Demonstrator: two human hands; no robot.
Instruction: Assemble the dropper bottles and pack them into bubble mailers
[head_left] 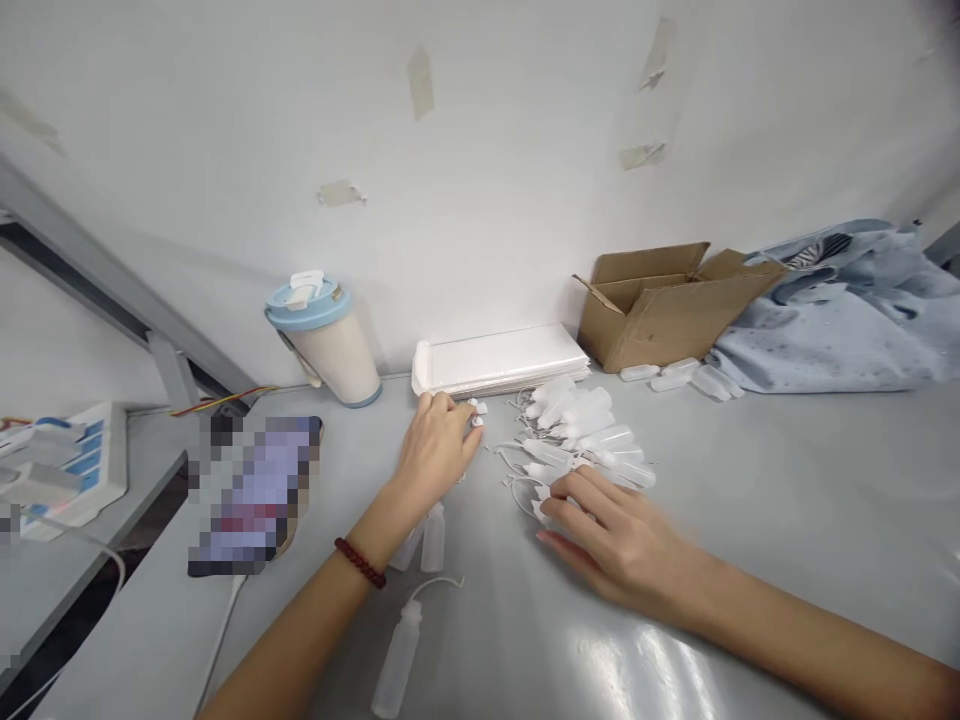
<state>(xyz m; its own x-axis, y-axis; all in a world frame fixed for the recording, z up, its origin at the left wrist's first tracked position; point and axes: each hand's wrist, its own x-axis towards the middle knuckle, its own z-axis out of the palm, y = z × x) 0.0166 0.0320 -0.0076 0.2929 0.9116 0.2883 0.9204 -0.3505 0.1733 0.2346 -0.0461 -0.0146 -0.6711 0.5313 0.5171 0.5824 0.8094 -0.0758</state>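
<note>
My left hand [436, 452] rests palm down on the grey table [750, 520], its fingertips at a few small white caps [478, 410] in front of a stack of white trays [499, 358]. My right hand [607, 530] lies on the near edge of a pile of small translucent squeeze bottles [589, 425], fingers curled over a white cap and its thin tether. Whether it grips anything is unclear. Two capless bottles [424, 540] lie under my left wrist. Another bottle with a tethered cap [400, 652] lies nearer to me.
A blue-lidded tumbler [326, 340] stands at the wall on the left. An open cardboard box [660, 300] and blue cloth [840, 320] sit at the back right, loose bottles [686, 377] before them. A phone [255, 490] and a power strip [64, 465] lie left.
</note>
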